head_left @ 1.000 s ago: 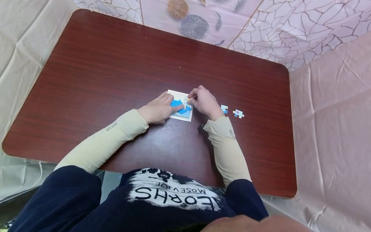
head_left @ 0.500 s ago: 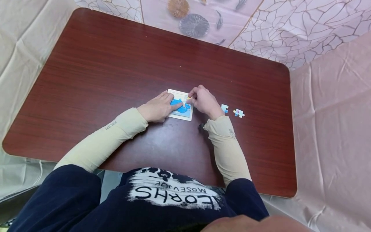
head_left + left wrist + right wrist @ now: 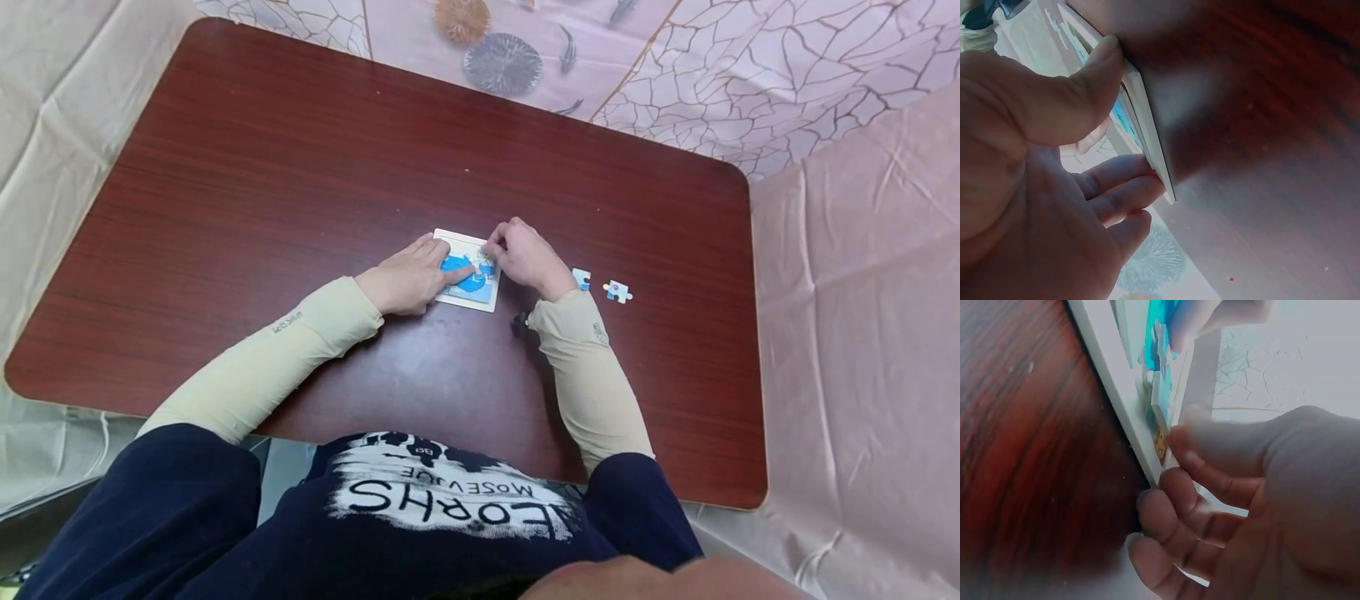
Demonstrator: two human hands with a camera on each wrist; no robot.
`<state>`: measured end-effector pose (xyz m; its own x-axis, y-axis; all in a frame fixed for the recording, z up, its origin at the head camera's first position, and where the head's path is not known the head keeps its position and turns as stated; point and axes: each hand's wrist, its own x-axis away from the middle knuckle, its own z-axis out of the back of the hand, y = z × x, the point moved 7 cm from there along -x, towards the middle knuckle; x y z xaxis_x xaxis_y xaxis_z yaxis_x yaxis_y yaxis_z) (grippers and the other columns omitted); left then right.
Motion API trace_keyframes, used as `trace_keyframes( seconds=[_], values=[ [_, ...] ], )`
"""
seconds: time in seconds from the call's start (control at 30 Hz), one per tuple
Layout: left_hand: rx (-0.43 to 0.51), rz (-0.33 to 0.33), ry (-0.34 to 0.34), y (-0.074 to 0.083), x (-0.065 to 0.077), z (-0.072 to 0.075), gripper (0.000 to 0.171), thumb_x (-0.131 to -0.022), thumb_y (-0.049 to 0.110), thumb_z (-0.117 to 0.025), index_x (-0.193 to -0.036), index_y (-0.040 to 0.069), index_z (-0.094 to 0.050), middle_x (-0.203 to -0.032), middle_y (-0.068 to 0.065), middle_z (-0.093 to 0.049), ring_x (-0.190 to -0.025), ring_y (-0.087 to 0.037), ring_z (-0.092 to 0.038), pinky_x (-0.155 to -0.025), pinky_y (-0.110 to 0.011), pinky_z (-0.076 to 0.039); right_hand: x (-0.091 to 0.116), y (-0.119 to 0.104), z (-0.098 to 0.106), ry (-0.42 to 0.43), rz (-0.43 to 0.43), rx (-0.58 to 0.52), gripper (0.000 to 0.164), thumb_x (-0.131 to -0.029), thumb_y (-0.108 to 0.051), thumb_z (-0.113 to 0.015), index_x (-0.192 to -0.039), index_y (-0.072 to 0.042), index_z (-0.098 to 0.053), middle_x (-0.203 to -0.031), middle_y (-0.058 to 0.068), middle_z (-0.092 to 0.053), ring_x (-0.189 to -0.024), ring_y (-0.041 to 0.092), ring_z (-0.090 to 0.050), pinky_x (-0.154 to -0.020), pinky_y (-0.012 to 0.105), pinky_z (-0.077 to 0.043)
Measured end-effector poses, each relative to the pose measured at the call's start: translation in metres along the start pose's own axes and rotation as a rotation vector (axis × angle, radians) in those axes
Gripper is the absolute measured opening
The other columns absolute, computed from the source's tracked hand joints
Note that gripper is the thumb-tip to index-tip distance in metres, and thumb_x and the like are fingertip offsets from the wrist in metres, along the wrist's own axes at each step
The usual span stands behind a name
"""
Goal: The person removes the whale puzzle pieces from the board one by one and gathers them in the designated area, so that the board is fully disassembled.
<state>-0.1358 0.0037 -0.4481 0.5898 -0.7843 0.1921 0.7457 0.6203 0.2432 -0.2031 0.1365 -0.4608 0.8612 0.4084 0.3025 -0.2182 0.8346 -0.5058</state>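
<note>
Head view: puzzle tray (image 3: pixel 468 304) lies flat near mid-tabletop (image 3: pixel 300 167), ahead of the person, blue picture (image 3: pixel 472 284) face up. Outline is close to square, so no clear long axis is given.

Key relation, as judged: puzzle piece (image 3: pixel 1162 403) against the tray's far right corner. Piece is located right at that corner, yellow-marked end at the thumb tip of the right hand (image 3: pixel 527 257). In the right wrist view its edge shows proud of the surface beside it, so it is read as not flush. Most of it is covered from above; its own long axis can't be told.

Right hand is nearer to that corner: fingers curled, piece apparently pinched by thumb and index tips, other fingers bent outside the rim. Corner is reached from the right and near side.

Left hand (image 3: pixel 408 279) is placed at the tray's left side, not clenched: thumb laid straight over the blue picture, fingertips touching the rim. Tray seems braced from opposite the corner.

Further out, right of the right hand and well apart from the tray: first loose piece (image 3: pixel 582 278), partly hidden by the wrist, and second loose piece (image 3: pixel 618 292) just beside it, not touching.
</note>
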Motion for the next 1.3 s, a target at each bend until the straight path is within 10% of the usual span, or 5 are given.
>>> trace_keyframes(
  seconds=[0.53, 0.93, 1.3],
  values=[
    [-0.007, 0.024, -0.038, 0.000, 0.000, -0.002, 0.068, -0.086, 0.003, -0.058, -0.150, 0.012, -0.038, -0.116, -0.021, -0.045, -0.118, -0.037, -0.041, -0.117, -0.047, -0.015, 0.010, -0.004, 0.002, -0.063, 0.024, 0.031, 0.034, -0.080, -0.017, -0.081, -0.110, -0.002, -0.071, -0.099, 0.007, -0.055, -0.088, 0.020, -0.056, -0.079, 0.031, -0.050],
    [0.016, 0.039, -0.013, 0.001, 0.000, -0.001, 0.068, -0.082, -0.001, -0.062, -0.147, 0.004, -0.040, -0.118, -0.021, -0.045, -0.121, -0.038, -0.040, -0.117, -0.046, -0.016, 0.010, -0.005, 0.004, -0.037, 0.037, 0.067, 0.015, -0.093, -0.006, -0.062, -0.105, -0.003, -0.070, -0.100, 0.007, -0.054, -0.091, 0.021, -0.055, -0.085, 0.032, -0.049],
    [0.035, 0.055, 0.015, 0.000, 0.001, -0.001, 0.054, -0.076, -0.003, -0.067, -0.125, -0.008, -0.045, -0.120, -0.022, -0.045, -0.125, -0.042, -0.041, -0.116, -0.047, -0.020, 0.009, -0.005, 0.001, -0.064, -0.001, 0.078, 0.022, -0.087, -0.015, -0.073, -0.104, -0.002, -0.068, -0.101, 0.007, -0.052, -0.088, 0.021, -0.054, -0.080, 0.031, -0.048]
  ],
)
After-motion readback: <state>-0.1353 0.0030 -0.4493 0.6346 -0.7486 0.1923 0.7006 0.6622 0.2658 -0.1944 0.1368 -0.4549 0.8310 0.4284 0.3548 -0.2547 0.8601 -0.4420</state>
